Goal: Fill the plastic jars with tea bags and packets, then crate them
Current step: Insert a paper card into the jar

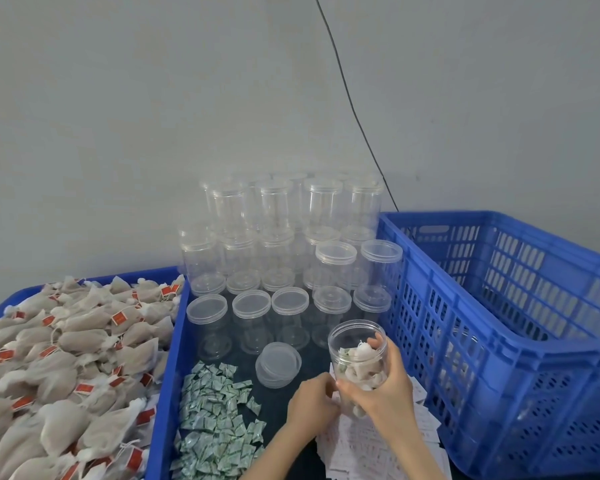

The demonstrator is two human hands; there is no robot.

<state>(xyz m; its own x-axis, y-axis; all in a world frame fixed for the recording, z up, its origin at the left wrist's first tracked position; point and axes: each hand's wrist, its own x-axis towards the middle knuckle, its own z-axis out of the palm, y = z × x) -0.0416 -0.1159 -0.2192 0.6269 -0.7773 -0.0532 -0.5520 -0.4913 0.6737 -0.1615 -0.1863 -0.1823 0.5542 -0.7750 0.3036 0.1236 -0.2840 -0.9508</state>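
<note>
The right hand (383, 386) holds an open jar (357, 362) up off the worktop (284, 410). Its fingers (378, 344) curl round the side of the jar, and the thumb lies across the front. The jar is partly full of tea bags. It has no lid on. It sits just left of the big blue crate (520, 341).

The left hand (312, 401) is right beside the jar, low down by its bottom. Its fingers are bent in, close together, but I cannot tell if they pinch anything.

A loose clear lid (278, 365) lies flat on the dark worktop, just left of the jar. Behind it stand rows of empty jars (291, 244) with lids on, some stacked two high.

A heap of little green packets (215, 420) lies in front, left of the hands. White paper packets (378, 448) are spread under the arms.

On the far left, a blue tray (167, 358) is piled with brown tea bags (59, 375) that have red tags.

A thin black cable (350, 102) hangs down the grey wall.
</note>
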